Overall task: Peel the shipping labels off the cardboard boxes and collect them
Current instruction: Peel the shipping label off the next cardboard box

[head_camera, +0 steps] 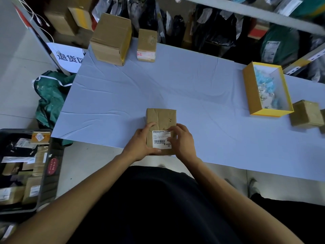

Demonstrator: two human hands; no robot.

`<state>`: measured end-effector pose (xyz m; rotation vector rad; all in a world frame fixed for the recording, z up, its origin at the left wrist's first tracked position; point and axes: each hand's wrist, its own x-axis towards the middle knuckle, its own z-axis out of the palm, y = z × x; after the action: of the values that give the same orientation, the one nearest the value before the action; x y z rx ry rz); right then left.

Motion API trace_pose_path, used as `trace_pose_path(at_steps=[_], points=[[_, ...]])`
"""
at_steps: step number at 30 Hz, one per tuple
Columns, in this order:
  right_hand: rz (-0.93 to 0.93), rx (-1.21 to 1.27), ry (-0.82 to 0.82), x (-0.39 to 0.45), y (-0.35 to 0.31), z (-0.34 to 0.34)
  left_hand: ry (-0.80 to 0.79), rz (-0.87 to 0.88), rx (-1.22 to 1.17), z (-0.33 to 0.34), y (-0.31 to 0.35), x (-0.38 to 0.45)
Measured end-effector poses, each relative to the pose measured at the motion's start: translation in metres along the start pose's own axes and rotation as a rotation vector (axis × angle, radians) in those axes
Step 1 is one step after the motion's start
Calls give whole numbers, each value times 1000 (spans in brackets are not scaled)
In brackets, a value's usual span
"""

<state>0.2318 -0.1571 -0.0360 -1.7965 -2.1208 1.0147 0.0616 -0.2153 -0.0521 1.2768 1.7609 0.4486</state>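
My left hand [140, 141] clamps the cardboard box [161, 120] at the surface's [175, 85] near edge, steadying it, while my right hand's [182, 140] fingers [173, 129] pick at its shipping label's [159, 139] corner.

The label [160, 139] on the near box [161, 120] shows a barcode, "MXRC" and "03", its small print unreadable, while the white sign [67, 56] by the bench's [175, 85] far-left corner reads "退货区".

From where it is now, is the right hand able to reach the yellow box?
Probably yes: the right hand rests on the label, and only bare table lies between it and the yellow box.
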Motion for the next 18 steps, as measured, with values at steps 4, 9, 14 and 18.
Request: trace_pose_path(at_steps=[4, 9, 14, 18], points=[[5, 34, 21, -1, 2, 1, 7, 2, -4, 1, -1, 0], [-38, 83, 28, -5, -1, -1, 13, 2, 3, 3, -2, -1], [-49, 27, 47, -6, -1, 4, 22, -11, 5, 4, -2, 0], [-73, 0, 67, -9, 2, 9, 22, -12, 0, 5, -2, 0]])
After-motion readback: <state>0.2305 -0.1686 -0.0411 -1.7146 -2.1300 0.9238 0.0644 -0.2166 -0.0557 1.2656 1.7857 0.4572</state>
